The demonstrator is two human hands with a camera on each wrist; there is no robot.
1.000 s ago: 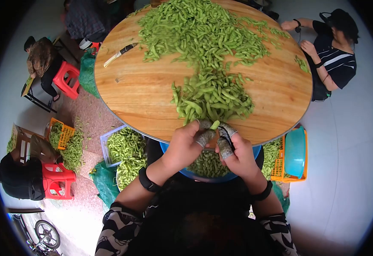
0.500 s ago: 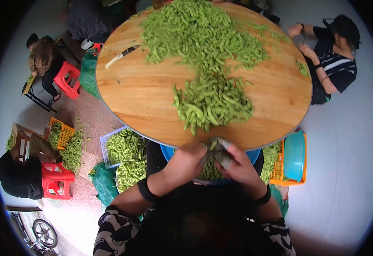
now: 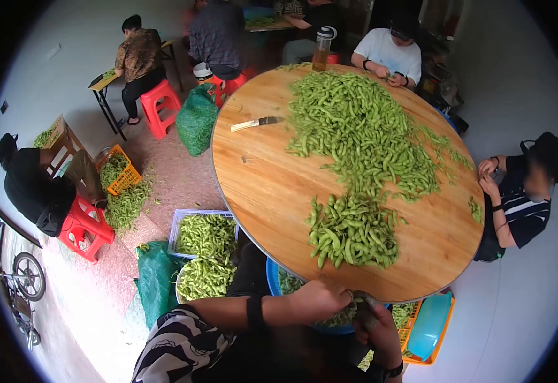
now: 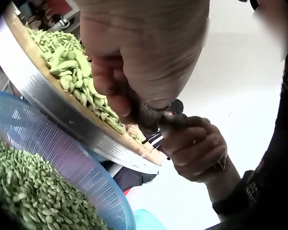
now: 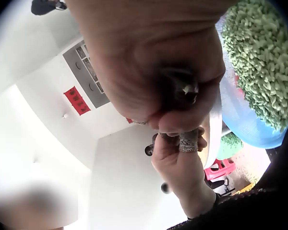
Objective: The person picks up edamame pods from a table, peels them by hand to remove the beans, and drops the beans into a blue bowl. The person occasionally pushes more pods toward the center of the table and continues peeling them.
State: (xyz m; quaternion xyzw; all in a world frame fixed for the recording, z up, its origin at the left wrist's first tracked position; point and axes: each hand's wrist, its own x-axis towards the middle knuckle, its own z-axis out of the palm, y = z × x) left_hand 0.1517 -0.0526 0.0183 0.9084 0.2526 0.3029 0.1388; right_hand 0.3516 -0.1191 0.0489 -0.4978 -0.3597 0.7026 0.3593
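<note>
My left hand (image 3: 320, 300) and right hand (image 3: 378, 329) meet fingertip to fingertip at the table's near edge, over a blue basin (image 3: 273, 274). Grey wraps cover some fingertips. The left thumb and fingers pinch together; the soybean pod seen there earlier is hidden between them. In the right wrist view, the right hand's fingers curl round a small dark object (image 5: 185, 91) with a pale glint; I cannot tell its kind. Shelled green beans (image 4: 38, 201) fill much of the basin. Just beyond the hands, a small heap of pods (image 3: 355, 233) lies on the round wooden table (image 3: 279, 204).
A larger pod pile (image 3: 362, 127) covers the table's far part, with a knife (image 3: 256, 124) to its left. A white crate (image 3: 175, 233) of pods stands left, an orange crate (image 3: 442, 335) right. Other people sit around, one at the table's right edge (image 3: 515, 198).
The head view has swung, so the table appears lower and further right. Both hands have gone from above the tabletop to its near edge over the basin, and the pod between them is now hidden.
</note>
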